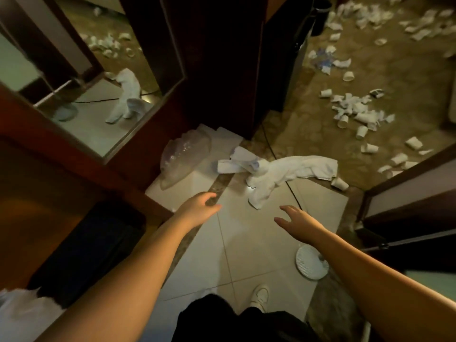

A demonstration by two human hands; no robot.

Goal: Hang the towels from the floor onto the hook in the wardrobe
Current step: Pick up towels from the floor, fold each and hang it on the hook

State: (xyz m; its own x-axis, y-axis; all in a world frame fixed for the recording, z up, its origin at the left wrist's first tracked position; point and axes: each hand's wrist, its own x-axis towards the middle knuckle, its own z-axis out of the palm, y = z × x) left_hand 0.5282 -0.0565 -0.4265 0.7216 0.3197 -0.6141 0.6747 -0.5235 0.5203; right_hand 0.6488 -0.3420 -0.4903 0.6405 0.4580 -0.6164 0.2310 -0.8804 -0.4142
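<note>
White towels [278,174] lie crumpled on the floor where the pale tiles meet the brown carpet, a little past both my hands. My left hand [201,208] reaches forward over the tiles, fingers apart and holding nothing, to the left of the towels. My right hand [298,219] is stretched out below the towels, fingers spread and empty. A dark wooden wardrobe [217,62] stands ahead at the top centre. No hook is visible in it.
A mirror [81,92] on the left reflects the towels. A clear plastic bag [183,156] lies by the wardrobe foot. Several white paper cups [357,112] litter the carpet at right. A round white disc [312,262] sits on the tiles. A door [407,193] stands at right.
</note>
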